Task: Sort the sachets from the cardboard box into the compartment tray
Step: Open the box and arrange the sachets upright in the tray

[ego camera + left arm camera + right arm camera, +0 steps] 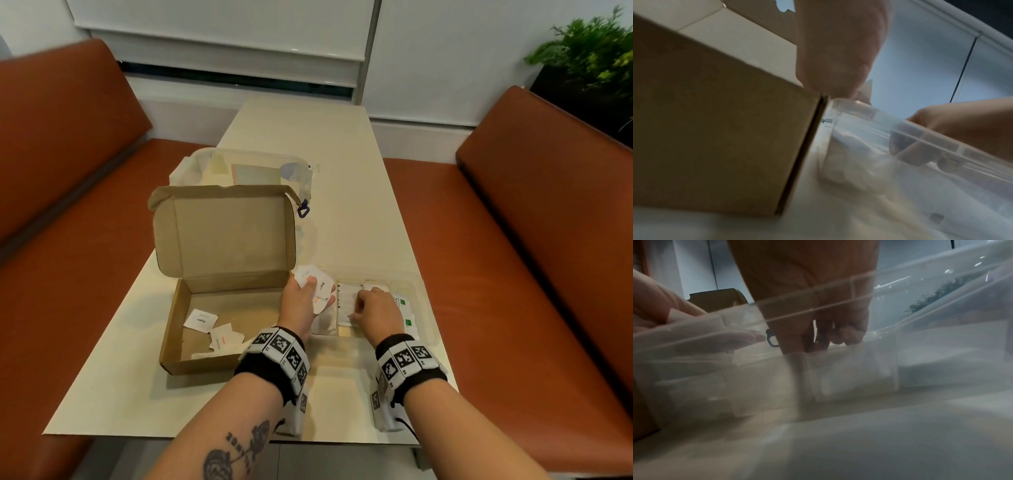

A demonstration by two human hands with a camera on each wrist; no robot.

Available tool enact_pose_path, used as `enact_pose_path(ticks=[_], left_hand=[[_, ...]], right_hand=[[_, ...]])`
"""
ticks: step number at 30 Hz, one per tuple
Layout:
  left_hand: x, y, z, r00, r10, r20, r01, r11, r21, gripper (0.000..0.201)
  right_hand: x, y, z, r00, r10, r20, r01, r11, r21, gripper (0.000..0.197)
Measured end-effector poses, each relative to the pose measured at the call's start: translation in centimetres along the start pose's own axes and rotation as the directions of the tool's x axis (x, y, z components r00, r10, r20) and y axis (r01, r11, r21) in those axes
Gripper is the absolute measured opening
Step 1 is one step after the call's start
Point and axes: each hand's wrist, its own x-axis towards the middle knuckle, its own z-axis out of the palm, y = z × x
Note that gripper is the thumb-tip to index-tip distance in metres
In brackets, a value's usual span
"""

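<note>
While my left hand [301,301] holds a fan of white sachets [317,289] over the compartment tray [423,298], right hand [376,308] pinches one inside it, cardboard box [219,308] just left.

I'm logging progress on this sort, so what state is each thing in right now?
cardboard box: lid open, a few sachets left inside.
compartment tray: open, sachets in several compartments.
fanned sachets: held in the left hand.
right hand: fingers curled down into a middle compartment, on a white sachet there.
clear storage tub: behind the box, lid on.
</note>
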Motion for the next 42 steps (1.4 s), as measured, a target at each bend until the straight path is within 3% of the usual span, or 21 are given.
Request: enact_pose_path(ticks=[3, 5, 7, 10, 13, 16, 23, 30, 37, 39, 42], left_hand=[[0.0, 0.0, 0.0, 1.000, -0.018, 0.004, 0.018, 1.000, 0.012, 0.023], [0.0, 0.1, 0.1, 0.999, -0.034, 0.012, 0.034, 0.999, 0.009, 0.023], [0.1, 0.1, 0.1, 0.999, -0.032, 0.024, 0.032, 0.999, 0.001, 0.021], [0.1, -0.1, 0.2, 0.998, -0.027, 0.049, 0.027, 1.000, 0.004, 0.019], [0.0, -0.1, 0.3, 0.997, -0.053, 0.053, 0.052, 0.998, 0.034, 0.018], [-0.3, 0.0, 0.5, 0.992, -0.095, 0.084, 0.096, 0.995, -0.002, 0.023], [-0.5, 0.1, 0.4, 0.980, -0.136, 0.148, 0.135, 0.991, 0.016, 0.028], [-0.4, -0.1, 0.6, 0.991, -0.090, 0.097, 0.084, 0.995, 0.057, 0.025], [-0.3, -0.3, 0.7, 0.995, -0.060, 0.081, 0.057, 0.998, 0.036, 0.020], [-0.2, -0.4, 0.7, 0.995, -0.052, 0.081, 0.051, 0.999, 0.019, 0.021], [-0.1, -0.4, 0.7, 0.996, -0.033, 0.077, 0.033, 0.999, 0.004, 0.021]], right_hand=[[0.0, -0.1, -0.1, 0.999, 0.002, -0.033, 0.000, 0.998, 0.068, 0.007], [0.0, -0.6, -0.5, 0.995, 0.013, -0.096, 0.009, 0.974, 0.225, 0.010], [0.0, -1.4, -0.9, 0.993, 0.035, -0.115, 0.016, 0.909, 0.417, 0.021], [-0.1, -2.7, -1.5, 0.998, 0.055, -0.035, -0.023, 0.800, 0.600, 0.027], [-0.2, -3.2, -1.4, 0.997, 0.068, 0.034, -0.075, 0.783, 0.618, 0.032], [-0.3, -3.0, -1.4, 0.996, 0.092, 0.022, -0.084, 0.751, 0.655, 0.034], [0.1, -2.1, -1.7, 0.984, 0.179, -0.024, -0.106, 0.678, 0.728, 0.013], [0.3, -0.9, -2.3, 0.969, 0.242, -0.057, -0.110, 0.623, 0.774, 0.002], [0.5, 0.5, -3.2, 0.946, 0.300, -0.123, -0.119, 0.675, 0.728, 0.004], [0.5, 1.0, -3.4, 0.961, 0.239, -0.140, -0.098, 0.766, 0.636, 0.005], [0.1, 1.4, -3.1, 0.997, 0.069, -0.024, -0.053, 0.911, 0.409, 0.008]])
